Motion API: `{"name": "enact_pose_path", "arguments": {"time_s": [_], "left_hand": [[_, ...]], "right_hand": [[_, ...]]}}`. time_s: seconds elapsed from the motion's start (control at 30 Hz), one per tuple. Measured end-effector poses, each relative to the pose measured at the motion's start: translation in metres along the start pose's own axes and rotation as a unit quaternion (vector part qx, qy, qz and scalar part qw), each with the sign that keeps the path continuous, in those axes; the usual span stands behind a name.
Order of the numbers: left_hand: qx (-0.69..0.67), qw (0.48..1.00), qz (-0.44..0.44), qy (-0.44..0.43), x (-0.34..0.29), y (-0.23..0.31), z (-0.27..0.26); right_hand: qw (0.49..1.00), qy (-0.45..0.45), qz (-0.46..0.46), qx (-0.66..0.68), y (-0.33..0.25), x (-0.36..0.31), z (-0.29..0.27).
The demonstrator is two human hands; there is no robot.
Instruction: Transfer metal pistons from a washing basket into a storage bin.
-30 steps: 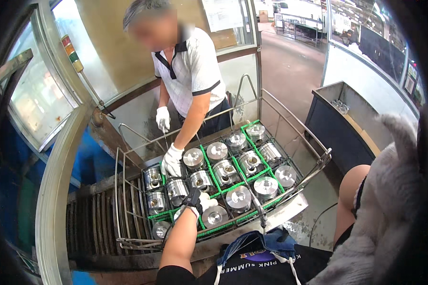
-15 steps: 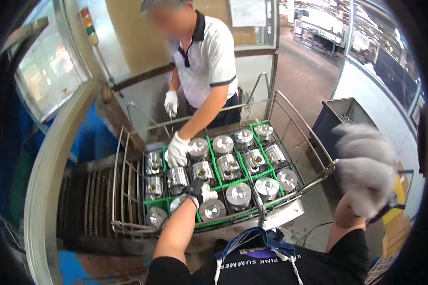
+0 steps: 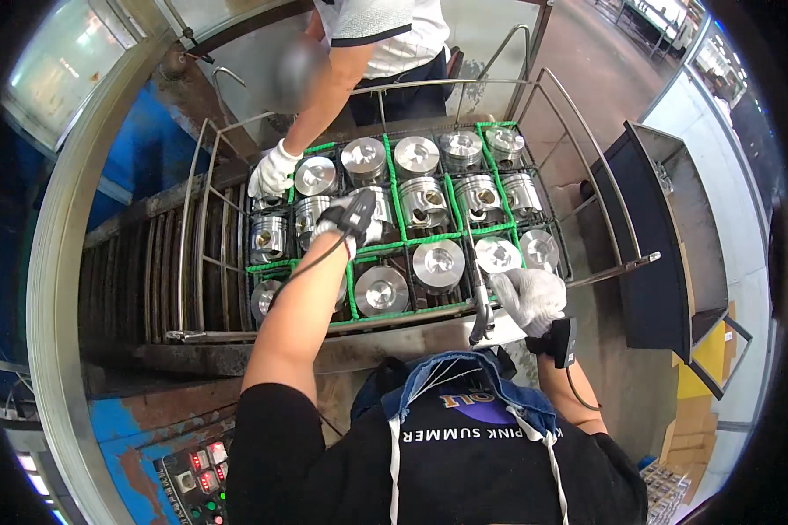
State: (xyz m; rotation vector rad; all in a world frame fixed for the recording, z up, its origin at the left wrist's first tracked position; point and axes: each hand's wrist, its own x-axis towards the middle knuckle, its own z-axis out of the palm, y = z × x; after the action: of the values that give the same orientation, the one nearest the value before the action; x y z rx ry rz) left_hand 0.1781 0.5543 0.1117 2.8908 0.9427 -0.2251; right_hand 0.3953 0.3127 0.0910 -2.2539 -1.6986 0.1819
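Note:
In a wire basket [image 3: 420, 84] stand rows of silver metal pistons [image 3: 414, 157], parted by green-wrapped dividers [image 3: 397, 206]. My left hand [image 3: 355, 220], in a white glove with a black device strapped on its back, lies over a middle-row piston [image 3: 383, 203]; its fingers are mostly hidden. My right hand [image 3: 531, 299], gloved too, hovers at the basket's near rim beside a front-row piston [image 3: 497, 255]. Its thumb stands apart from the fingers, and nothing shows between them. A co-worker's gloved hand [image 3: 273, 171] reaches into the basket's far left corner.
Left of the basket runs a roller conveyor [image 3: 162, 271]. A dark metal bin [image 3: 661, 254] stands on the right. By my right hand, a metal hook handle [image 3: 481, 311] hangs over the near rim. A button panel [image 3: 197, 481] lies at lower left. The co-worker [image 3: 385, 44] leans over the far side.
My right hand has come in from the far right to the basket's near rim. My left hand now covers a middle-row piston. The co-worker bends lower, one hand shifted left. My view has tilted down.

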Motion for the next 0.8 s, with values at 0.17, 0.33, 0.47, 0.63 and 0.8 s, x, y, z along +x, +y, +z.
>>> {"name": "enact_pose_path", "arguments": {"time_s": [0.17, 0.33, 0.47, 0.63, 0.8], "left_hand": [[0.038, 0.99, -0.047, -0.128, 0.056, -0.073, 0.096], [-0.121, 0.963, -0.24, -0.022, 0.074, -0.064, 0.145], [-0.215, 0.947, -0.228, -0.074, 0.082, -0.079, 0.112], [-0.047, 0.99, -0.111, -0.078, 0.106, -0.124, 0.2], [-0.029, 0.991, -0.059, -0.117, 0.061, -0.057, 0.081]], "right_hand": [[0.997, -0.065, -0.012, 0.047, -0.025, 0.008, -0.006], [0.999, -0.015, -0.003, 0.045, -0.027, 0.004, -0.008], [0.998, -0.032, -0.009, 0.048, -0.022, 0.011, -0.011], [0.997, 0.024, -0.057, 0.057, -0.026, 0.016, -0.007], [0.998, -0.001, -0.024, 0.058, -0.018, 0.018, -0.006]]}}
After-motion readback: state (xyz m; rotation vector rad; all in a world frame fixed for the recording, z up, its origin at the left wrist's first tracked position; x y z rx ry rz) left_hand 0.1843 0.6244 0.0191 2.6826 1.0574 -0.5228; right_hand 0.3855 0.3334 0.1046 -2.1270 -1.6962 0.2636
